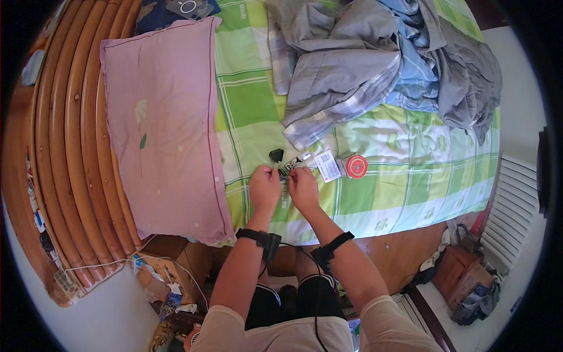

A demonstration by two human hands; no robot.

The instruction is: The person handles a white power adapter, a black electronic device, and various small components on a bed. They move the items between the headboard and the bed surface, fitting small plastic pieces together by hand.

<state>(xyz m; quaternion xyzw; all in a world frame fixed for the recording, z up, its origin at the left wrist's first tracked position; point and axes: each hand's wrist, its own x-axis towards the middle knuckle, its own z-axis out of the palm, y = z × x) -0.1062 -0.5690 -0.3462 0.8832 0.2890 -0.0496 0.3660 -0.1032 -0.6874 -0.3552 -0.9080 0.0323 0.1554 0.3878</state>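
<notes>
My left hand (pixel 265 186) and my right hand (pixel 304 186) are close together over the bed, fingers and thumbs pinched. Between their fingertips is a small, thin, dark thing (pixel 284 172), too small to name. Just beyond my left fingers lies a small black object (pixel 276 155). A little black-and-white item (pixel 295 161) rests past my right fingertips. To the right of that hand is a white printed card (pixel 327 166). Beside the card sits a clear container with a round red lid (pixel 356 166).
A green and white checked bedspread (pixel 246 100) lies under everything. On the left, a pink pillow (pixel 164 129) rests against a slatted wooden headboard (pixel 76 129). Crumpled grey and blue plaid bedding (pixel 352 64) covers the far side. Black straps with a cable (pixel 317 293) are on my forearms.
</notes>
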